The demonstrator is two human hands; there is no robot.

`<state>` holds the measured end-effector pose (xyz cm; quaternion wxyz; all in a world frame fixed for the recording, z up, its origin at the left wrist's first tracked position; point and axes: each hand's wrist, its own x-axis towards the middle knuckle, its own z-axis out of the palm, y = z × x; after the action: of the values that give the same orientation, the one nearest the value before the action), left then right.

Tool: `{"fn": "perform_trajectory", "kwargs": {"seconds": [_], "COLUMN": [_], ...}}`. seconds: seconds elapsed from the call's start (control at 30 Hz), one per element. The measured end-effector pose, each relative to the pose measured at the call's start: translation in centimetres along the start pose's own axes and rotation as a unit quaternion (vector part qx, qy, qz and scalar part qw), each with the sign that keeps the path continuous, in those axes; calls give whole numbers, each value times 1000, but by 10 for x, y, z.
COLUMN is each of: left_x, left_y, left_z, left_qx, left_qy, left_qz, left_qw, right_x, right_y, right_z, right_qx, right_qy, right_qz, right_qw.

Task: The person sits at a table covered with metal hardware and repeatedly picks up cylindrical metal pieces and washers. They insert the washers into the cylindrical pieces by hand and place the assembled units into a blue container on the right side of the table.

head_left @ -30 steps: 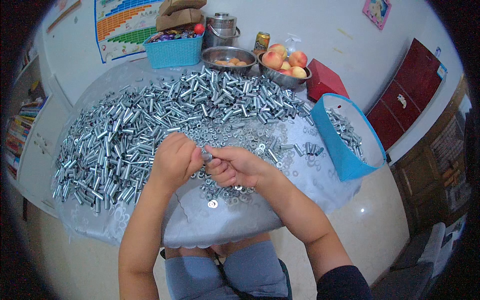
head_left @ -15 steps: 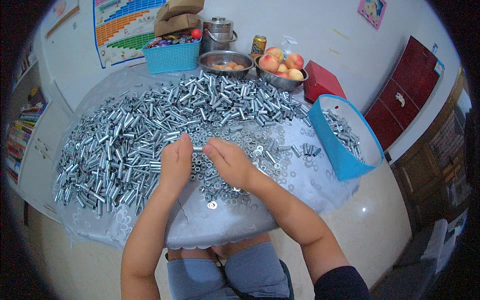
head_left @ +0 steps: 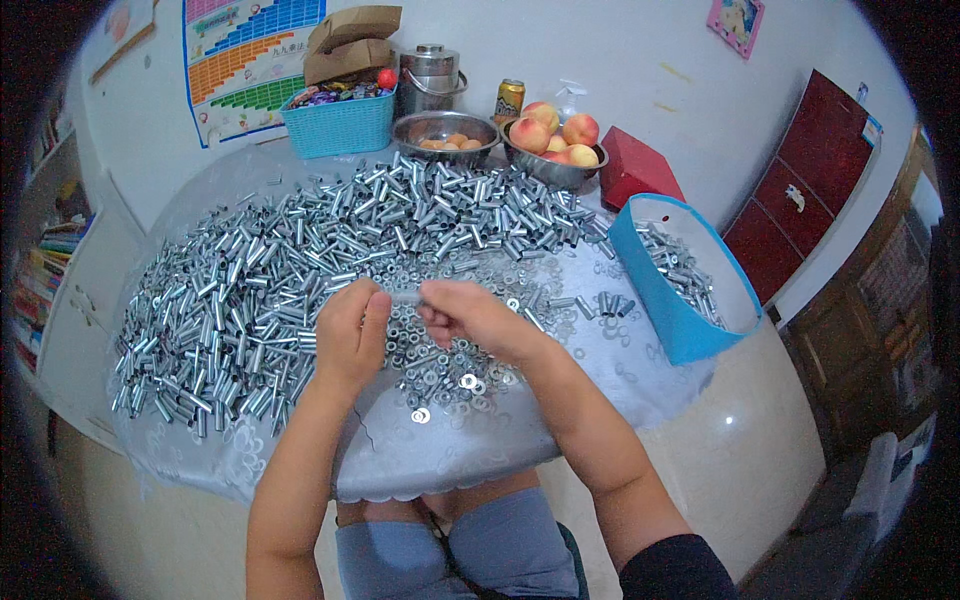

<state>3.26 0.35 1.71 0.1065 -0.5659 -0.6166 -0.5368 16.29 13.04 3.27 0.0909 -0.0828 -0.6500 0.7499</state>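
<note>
round table [head_left: 470,455], pale lace cloth | metal tubes [head_left: 300,270] heaped | washers [head_left: 450,350] | blue bin [head_left: 680,290] | fruit bowls [head_left: 555,160]

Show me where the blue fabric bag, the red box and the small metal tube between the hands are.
blue fabric bag [head_left: 668,318], head view, on its front wall.
red box [head_left: 636,172], head view, on its top face.
small metal tube [head_left: 405,297], head view, on its middle.

**Shiny metal all over your table**

Your tubes [head_left: 300,270] are shiny silver metal, smooth and bright. The little rings [head_left: 440,360] are shiny metal too. Your table cover [head_left: 470,450] looks like smooth, glossy plastic. The blue bin [head_left: 670,320] looks like matt plastic. The bowls [head_left: 445,128] and the pot [head_left: 432,78] are shiny metal. The bags [head_left: 350,40] are rough brown paper.
</note>
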Motion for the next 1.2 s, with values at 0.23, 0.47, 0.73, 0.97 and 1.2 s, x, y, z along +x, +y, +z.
{"fn": "perform_trajectory", "kwargs": {"seconds": [0.23, 0.47, 0.73, 0.97, 1.2], "left_x": [3, 2, 0, -5, -5], "left_y": [2, 11, -22, -50, -59], "left_z": [0, 5, -5, -25, -19], "left_qx": [-20, 45, 256, 390, 334], "left_qy": [-11, -44, -78, -86, -169], "left_qz": [-122, -80, -110, -139, -91], "left_qw": [992, 995, 957, 906, 923], "right_x": [-23, -54, -18, -8, -1], "right_y": [-37, -41, -9, -3, 0], "right_z": [-59, -129, -115, -95, -94], "right_qx": [341, 514, 547, 499, 477], "right_qy": [67, 147, 216, 235, 252], "right_qz": [-207, -415, -183, -125, -112], "right_qw": [915, 736, 788, 824, 834]}}
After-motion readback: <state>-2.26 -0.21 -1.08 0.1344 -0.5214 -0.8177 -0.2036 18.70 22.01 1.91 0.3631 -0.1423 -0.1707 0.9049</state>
